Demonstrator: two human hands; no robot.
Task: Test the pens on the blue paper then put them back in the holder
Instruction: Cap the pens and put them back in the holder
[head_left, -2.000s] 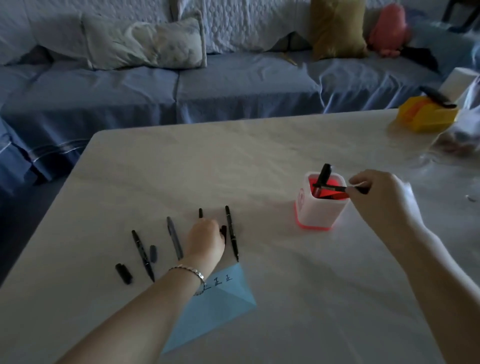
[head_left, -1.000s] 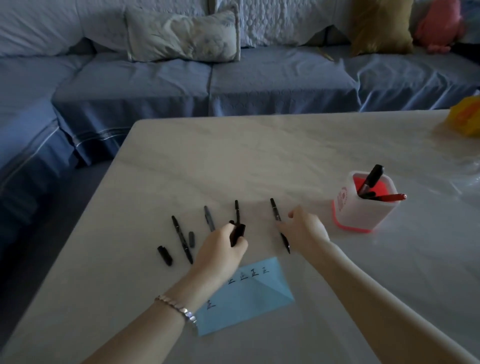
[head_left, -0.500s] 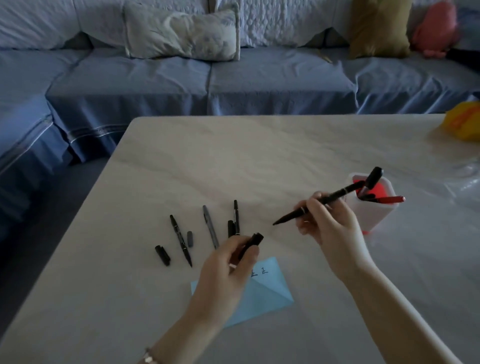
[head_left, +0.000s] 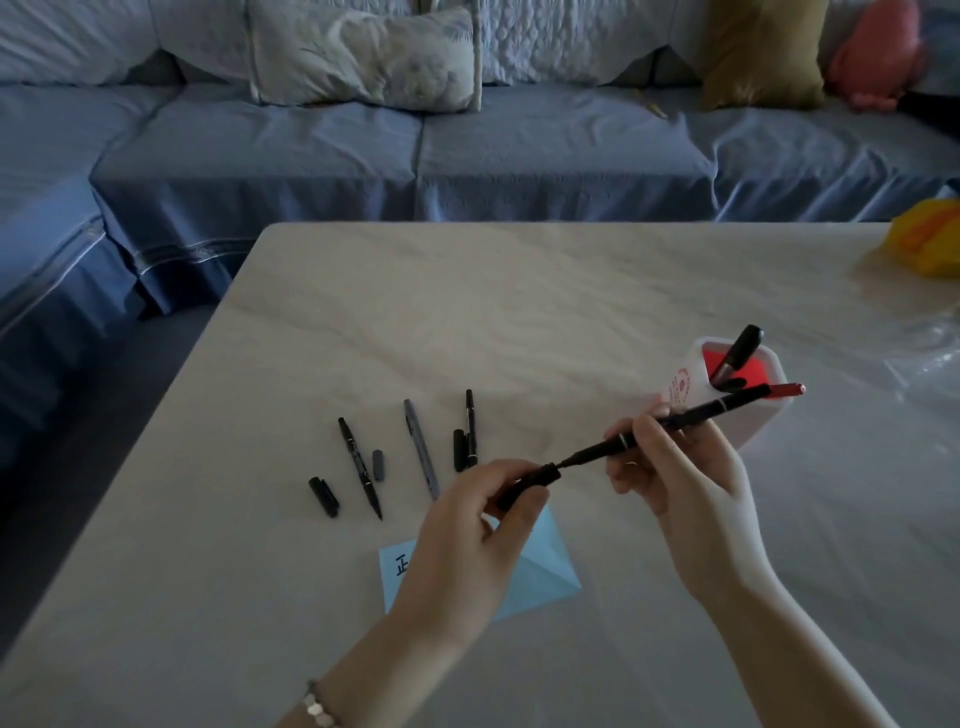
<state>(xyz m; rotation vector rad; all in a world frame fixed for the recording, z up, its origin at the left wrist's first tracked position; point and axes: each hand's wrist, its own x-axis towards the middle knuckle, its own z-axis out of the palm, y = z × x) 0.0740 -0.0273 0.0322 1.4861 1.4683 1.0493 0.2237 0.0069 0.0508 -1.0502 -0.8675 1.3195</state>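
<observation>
My right hand (head_left: 675, 483) grips a long black pen (head_left: 691, 415) above the table, tip pointing left. My left hand (head_left: 467, 530) pinches a black cap (head_left: 530, 480), its mouth right at the pen's tip. The blue paper (head_left: 545, 577) lies under my left hand, with a written mark showing at its left edge. Three uncapped pens (head_left: 360, 465) (head_left: 421, 449) (head_left: 470, 426) lie in a row on the table, loose caps (head_left: 323, 496) (head_left: 378, 464) (head_left: 458, 449) beside them. The white holder (head_left: 748, 421) with a red inside holds a black marker (head_left: 737, 356) and a red pen (head_left: 787, 389).
The pale table (head_left: 519, 312) reaches back to a blue sofa (head_left: 519, 156) with cushions. A yellow object (head_left: 930, 244) sits at the table's far right, with clear plastic (head_left: 930, 358) nearer. The table's left edge runs diagonally beside the loose caps.
My right hand lifted a pen off the table and my left hand picked up a cap. Both have come together above the paper, the cap now meeting the pen's tip.
</observation>
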